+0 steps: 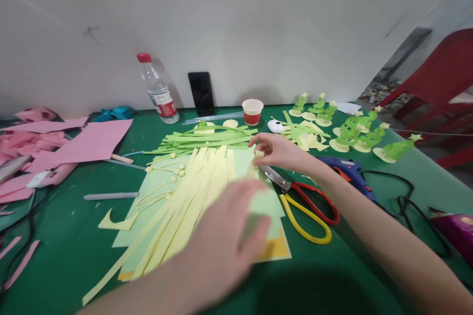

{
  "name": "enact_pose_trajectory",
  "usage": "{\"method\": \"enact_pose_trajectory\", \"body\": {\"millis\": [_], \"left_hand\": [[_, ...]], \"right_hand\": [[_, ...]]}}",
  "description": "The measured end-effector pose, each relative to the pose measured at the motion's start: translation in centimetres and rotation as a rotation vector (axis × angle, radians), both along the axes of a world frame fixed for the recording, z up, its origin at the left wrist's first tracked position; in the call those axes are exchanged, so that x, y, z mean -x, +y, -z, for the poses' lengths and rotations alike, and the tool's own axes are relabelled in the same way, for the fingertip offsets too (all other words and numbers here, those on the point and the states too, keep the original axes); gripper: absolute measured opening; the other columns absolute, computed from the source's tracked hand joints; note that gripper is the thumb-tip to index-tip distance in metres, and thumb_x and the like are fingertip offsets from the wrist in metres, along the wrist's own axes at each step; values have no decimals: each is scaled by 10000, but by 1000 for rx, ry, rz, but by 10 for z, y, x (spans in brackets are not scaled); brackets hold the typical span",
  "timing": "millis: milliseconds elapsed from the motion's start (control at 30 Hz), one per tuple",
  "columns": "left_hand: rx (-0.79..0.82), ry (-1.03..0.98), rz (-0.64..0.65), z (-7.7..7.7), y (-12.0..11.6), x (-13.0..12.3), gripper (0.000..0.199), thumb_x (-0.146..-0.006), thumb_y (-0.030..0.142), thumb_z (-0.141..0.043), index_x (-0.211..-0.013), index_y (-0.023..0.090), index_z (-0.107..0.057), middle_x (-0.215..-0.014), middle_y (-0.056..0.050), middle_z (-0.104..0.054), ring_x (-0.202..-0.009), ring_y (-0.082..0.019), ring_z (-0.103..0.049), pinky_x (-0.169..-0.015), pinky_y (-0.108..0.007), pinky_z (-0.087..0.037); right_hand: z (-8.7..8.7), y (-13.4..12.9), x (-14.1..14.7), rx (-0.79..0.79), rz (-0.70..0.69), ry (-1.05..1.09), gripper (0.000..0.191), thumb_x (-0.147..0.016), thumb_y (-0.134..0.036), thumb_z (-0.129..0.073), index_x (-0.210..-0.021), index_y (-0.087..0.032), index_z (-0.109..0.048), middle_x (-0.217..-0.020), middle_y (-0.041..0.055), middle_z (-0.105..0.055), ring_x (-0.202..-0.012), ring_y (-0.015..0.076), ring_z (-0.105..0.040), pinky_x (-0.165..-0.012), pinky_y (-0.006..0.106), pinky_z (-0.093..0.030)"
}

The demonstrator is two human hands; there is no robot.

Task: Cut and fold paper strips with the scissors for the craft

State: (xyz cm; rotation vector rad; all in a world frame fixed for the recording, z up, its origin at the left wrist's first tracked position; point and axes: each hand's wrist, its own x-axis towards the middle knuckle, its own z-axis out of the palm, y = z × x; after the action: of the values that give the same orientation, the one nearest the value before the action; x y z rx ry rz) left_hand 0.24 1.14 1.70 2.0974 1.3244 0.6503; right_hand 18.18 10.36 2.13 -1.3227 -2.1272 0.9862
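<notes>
My right hand [275,152] pinches a small pale yellow paper piece [258,156] between thumb and fingers, just above the tips of the scissors. Those scissors [283,184], with one red and one yellow handle, lie partly open beneath my right forearm. My left hand [229,234] is blurred, hovering in front; its thumb and fingers are apart and nothing shows between them. Behind it, long pale yellow paper strips [201,187] are spread over light green sheets [155,182]. Tiny yellow stars [181,173] and thin strips lie to their left. Green paper strips [177,141] are heaped beyond.
At the back stand a water bottle [162,96], a black phone [201,93] and a paper cup [253,112]. Several green spiral ornaments with stars [354,130] fill the right rear. A blue glue gun [347,174] with a cable lies right. Pink paper [96,140] covers the left.
</notes>
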Motion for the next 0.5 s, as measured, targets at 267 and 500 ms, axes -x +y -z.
{"method": "enact_pose_trajectory", "body": {"millis": [267, 500], "left_hand": [[496, -283, 99, -9, 47, -4, 259, -810, 381, -508, -822, 167, -653, -923, -62, -685, -912, -224, -607, -852, -345, -426], [594, -740, -25, -15, 37, -10, 218, -809, 278, -506, -635, 171, -583, -592, 34, -584, -542, -90, -531, -599, -214, -429]], "right_hand": [[-42, -35, -10, -256, 63, 280, 176, -680, -198, -622, -819, -188, -514, -793, 3, -568, -731, 135, -561, -661, 262, -473], [-20, -59, 0, -733, -88, 93, 202, -758, -84, -507, -918, -207, -495, -820, 30, -635, -785, 163, -588, -674, 288, -491]]}}
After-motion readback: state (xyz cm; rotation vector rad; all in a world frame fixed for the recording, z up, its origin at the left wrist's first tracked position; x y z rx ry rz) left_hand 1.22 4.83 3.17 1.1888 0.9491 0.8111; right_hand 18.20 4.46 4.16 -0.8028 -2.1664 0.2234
